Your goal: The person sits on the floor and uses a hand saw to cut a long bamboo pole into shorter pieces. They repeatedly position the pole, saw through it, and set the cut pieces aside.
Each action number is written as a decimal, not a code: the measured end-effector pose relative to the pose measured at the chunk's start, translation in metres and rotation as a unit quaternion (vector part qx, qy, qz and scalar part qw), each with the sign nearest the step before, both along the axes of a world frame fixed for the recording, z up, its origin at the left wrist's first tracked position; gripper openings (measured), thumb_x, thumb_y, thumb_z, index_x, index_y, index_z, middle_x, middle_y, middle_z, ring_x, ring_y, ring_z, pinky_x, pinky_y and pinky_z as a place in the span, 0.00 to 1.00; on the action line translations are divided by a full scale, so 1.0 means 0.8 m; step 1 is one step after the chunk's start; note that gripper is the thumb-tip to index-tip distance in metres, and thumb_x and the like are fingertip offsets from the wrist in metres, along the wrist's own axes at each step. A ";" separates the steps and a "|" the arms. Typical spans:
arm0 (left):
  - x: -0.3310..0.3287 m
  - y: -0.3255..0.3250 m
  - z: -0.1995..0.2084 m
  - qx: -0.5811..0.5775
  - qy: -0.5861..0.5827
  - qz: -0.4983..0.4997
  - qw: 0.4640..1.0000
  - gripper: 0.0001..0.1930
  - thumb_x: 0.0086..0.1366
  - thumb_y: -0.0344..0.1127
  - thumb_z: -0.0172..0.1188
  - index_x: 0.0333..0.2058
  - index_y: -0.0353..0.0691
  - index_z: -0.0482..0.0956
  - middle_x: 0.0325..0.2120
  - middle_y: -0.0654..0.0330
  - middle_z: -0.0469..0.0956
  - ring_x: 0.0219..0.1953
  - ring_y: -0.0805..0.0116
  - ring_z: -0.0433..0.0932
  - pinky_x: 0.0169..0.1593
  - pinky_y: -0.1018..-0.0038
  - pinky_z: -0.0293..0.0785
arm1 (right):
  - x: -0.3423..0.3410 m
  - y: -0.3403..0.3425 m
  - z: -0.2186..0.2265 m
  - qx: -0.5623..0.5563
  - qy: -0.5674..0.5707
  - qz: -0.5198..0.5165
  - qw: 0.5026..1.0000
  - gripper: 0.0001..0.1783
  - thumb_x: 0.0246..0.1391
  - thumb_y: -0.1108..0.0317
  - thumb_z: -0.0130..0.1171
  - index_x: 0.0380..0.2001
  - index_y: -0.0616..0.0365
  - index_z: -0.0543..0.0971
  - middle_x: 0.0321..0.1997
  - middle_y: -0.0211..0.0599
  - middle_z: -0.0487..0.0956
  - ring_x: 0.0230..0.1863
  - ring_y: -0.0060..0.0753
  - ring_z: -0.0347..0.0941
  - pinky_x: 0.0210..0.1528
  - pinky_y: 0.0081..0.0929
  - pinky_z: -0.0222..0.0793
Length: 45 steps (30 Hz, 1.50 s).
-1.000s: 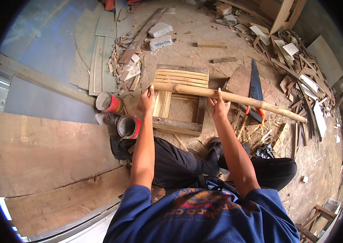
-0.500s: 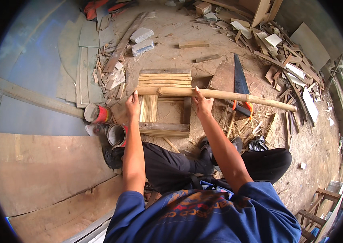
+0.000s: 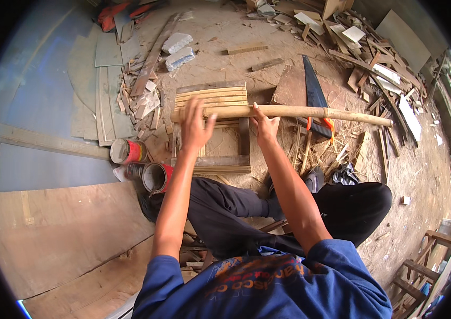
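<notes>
A long bamboo pole [image 3: 294, 111] lies crosswise over a wooden frame [image 3: 185, 161] with slats along its far side. My right hand [image 3: 266, 126] grips the pole near the frame's right edge, thumb on top. Over the pole's left part is my left hand [image 3: 196, 127], its fingers stretched out and slightly blurred, not wrapped round the bamboo; whether the palm touches it I cannot tell. Beyond the frame on the right, a handsaw [image 3: 315, 87] with a dark blade and orange-black handle rests on a brown board [image 3: 289, 87], its handle partly behind the pole.
Two open paint tins, a red one [image 3: 155, 178] and another [image 3: 125, 151], stand left of the frame. Wood offcuts [image 3: 374, 69] are heaped at the far right. Pale blocks [image 3: 179, 58] lie beyond the frame. A plywood sheet [image 3: 60, 228] spans the near left; shavings litter the floor.
My left hand has let go of the pole's left end, moved right and spread its fingers over it. My right hand keeps its hold. The whole view has shifted slightly.
</notes>
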State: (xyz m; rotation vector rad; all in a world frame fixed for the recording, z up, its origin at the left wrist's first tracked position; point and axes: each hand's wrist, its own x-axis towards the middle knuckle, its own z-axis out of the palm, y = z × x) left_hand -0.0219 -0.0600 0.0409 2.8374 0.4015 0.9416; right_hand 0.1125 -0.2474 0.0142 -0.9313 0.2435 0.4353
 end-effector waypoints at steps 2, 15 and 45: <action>0.030 -0.028 -0.001 -0.036 0.054 -0.074 0.995 0.28 0.71 0.55 0.56 0.62 0.43 0.71 0.64 0.51 0.70 0.68 0.54 0.66 0.70 0.48 0.53 | 0.000 -0.001 -0.001 -0.004 -0.004 0.002 1.000 0.57 0.49 0.68 0.77 0.69 0.55 0.45 0.62 0.47 0.69 0.60 0.41 0.73 0.59 0.46 0.76; 0.060 -0.057 -0.038 0.012 -0.003 -0.058 0.998 0.25 0.67 0.59 0.60 0.55 0.51 0.78 0.48 0.63 0.79 0.53 0.58 0.73 0.64 0.55 0.53 | -0.002 -0.062 -0.038 -0.392 -0.242 -0.011 0.888 0.39 0.54 0.61 0.75 0.58 0.66 0.63 0.54 0.48 0.73 0.61 0.44 0.71 0.62 0.41 0.68; 0.067 -0.050 -0.054 0.016 0.003 -0.037 0.999 0.32 0.66 0.68 0.55 0.54 0.47 0.80 0.46 0.59 0.78 0.53 0.58 0.73 0.66 0.53 0.52 | -0.321 -0.331 0.021 -0.283 -0.195 -0.020 0.939 0.09 0.70 0.68 0.53 0.34 0.60 0.73 0.19 0.24 0.68 0.16 0.14 0.62 0.18 0.16 0.57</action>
